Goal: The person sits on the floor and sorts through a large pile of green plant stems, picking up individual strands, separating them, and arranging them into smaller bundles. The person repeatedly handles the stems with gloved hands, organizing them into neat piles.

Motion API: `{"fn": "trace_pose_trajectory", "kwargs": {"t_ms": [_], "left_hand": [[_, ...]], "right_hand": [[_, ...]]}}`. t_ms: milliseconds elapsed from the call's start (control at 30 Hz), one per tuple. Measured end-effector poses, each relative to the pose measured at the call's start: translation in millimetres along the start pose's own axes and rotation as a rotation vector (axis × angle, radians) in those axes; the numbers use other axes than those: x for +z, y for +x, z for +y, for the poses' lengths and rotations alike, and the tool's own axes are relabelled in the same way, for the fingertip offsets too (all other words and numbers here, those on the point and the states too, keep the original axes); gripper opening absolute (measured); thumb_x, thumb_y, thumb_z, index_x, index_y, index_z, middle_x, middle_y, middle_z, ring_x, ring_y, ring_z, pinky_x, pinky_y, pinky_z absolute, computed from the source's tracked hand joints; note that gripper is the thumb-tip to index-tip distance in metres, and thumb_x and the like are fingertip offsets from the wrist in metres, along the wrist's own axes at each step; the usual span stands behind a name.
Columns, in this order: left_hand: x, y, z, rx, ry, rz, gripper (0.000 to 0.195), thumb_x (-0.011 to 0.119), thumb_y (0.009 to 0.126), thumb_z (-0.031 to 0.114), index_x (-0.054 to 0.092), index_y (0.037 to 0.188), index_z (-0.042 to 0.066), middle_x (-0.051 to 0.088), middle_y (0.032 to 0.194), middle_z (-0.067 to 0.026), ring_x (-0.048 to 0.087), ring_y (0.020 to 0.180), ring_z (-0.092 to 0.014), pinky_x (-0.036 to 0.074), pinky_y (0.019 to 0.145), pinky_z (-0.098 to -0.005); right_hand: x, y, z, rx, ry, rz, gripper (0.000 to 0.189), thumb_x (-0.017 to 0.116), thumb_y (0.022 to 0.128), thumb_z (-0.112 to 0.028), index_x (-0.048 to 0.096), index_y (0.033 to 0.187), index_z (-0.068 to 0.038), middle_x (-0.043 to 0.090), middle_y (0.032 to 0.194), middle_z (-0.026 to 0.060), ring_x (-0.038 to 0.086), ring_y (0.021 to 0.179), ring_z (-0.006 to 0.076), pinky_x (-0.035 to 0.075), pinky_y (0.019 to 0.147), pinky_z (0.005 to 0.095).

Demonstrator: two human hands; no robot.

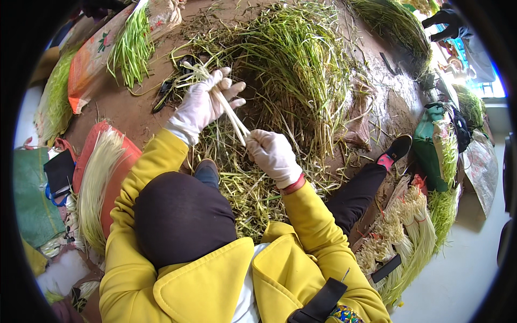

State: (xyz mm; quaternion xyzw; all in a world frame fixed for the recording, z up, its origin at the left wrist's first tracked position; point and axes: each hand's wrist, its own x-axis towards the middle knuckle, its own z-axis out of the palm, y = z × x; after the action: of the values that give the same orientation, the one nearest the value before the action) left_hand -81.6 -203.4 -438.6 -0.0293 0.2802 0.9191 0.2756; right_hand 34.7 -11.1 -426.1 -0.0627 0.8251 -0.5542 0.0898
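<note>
A few pale, slender vegetable stalks (229, 108) run between my two gloved hands. My left hand (203, 103), in a thin white glove, holds them against the palm under the thumb, with the other fingers partly spread. Their whitish ends (196, 72) stick out beyond that thumb. In a matching glove, my right hand (274, 155) is closed on the opposite ends of the stalks. Beyond both hands lies a large heap of long green stalks (297, 68), with pale lower parts towards me. Loose yellow-green trimmings (250, 198) cover the floor below my hands and between my legs.
Tied bundles of pale stalks (412, 226) lie at my right. To my left, more pale stalks (99, 181) rest on a red sack (128, 155). Green stalks (135, 44) lie over a printed woven sack (91, 64) at upper left. My shoe (398, 149) reaches out on the right.
</note>
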Motion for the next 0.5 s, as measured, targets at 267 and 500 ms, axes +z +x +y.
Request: {"fn": "trace_pose_trajectory", "kwargs": {"t_ms": [267, 500], "left_hand": [[3, 2, 3, 0.157, -0.136, 0.299, 0.022, 0.036, 0.098, 0.023, 0.052, 0.101, 0.007, 0.040, 0.056, 0.0044, 0.064, 0.079, -0.021, 0.049, 0.086, -0.0550], [17, 3, -4, 0.208, 0.065, 0.402, 0.025, 0.043, 0.096, 0.029, 0.053, 0.104, 0.007, 0.055, 0.072, -0.0042, 0.059, 0.072, -0.020, 0.049, 0.086, -0.0451]], "right_hand": [[6, 19, -1, -0.444, 0.258, 0.536, 0.044, 0.054, 0.090, -0.020, 0.045, 0.130, -0.005, 0.050, 0.127, 0.0156, 0.050, 0.115, 0.0251, 0.039, 0.097, 0.0374], [38, 51, -19, -0.482, -0.522, 0.432, 0.059, 0.054, 0.086, -0.032, 0.035, 0.137, -0.010, 0.043, 0.128, 0.0241, 0.039, 0.120, 0.0411, 0.028, 0.104, 0.0481]]}}
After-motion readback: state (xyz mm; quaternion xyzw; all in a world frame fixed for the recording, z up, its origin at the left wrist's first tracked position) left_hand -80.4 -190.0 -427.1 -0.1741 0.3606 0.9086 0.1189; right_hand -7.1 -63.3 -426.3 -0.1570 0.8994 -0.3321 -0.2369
